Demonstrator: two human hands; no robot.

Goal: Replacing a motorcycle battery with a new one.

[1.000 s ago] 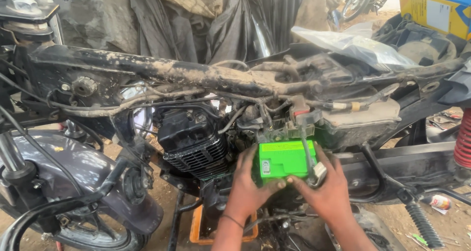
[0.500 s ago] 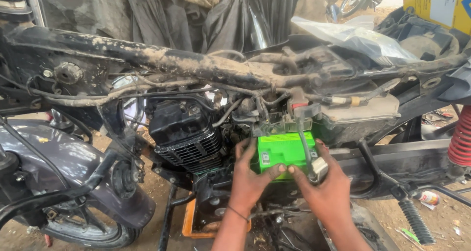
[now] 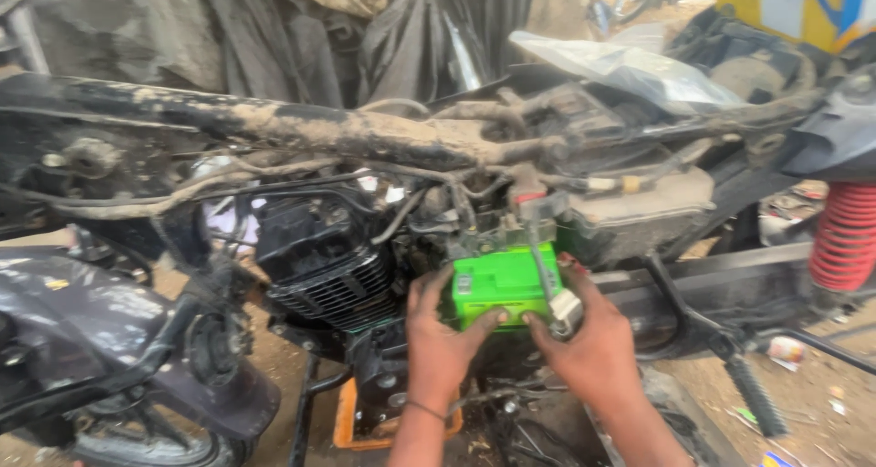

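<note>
Black engine fins [image 3: 333, 289] sat left of my left hand [image 3: 438, 339], which clamped the green battery [image 3: 505, 284] under the muddy frame [image 3: 365, 134], steadying it in its slot. My right hand [image 3: 593, 344] gripped its other side by the white connector [image 3: 566, 310]; since earlier, the battery sat slightly higher.

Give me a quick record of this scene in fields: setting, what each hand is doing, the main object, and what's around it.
Setting: outdoors on dirt ground, beside a stripped motorcycle frame caked with mud
Main object: bright green box-shaped battery, sitting in the frame behind the engine
Left hand: grips the battery's left side, thumb on its front
Right hand: holds the battery's right side, by a small white connector
Nearby: red coil spring at right, orange stand below
</note>
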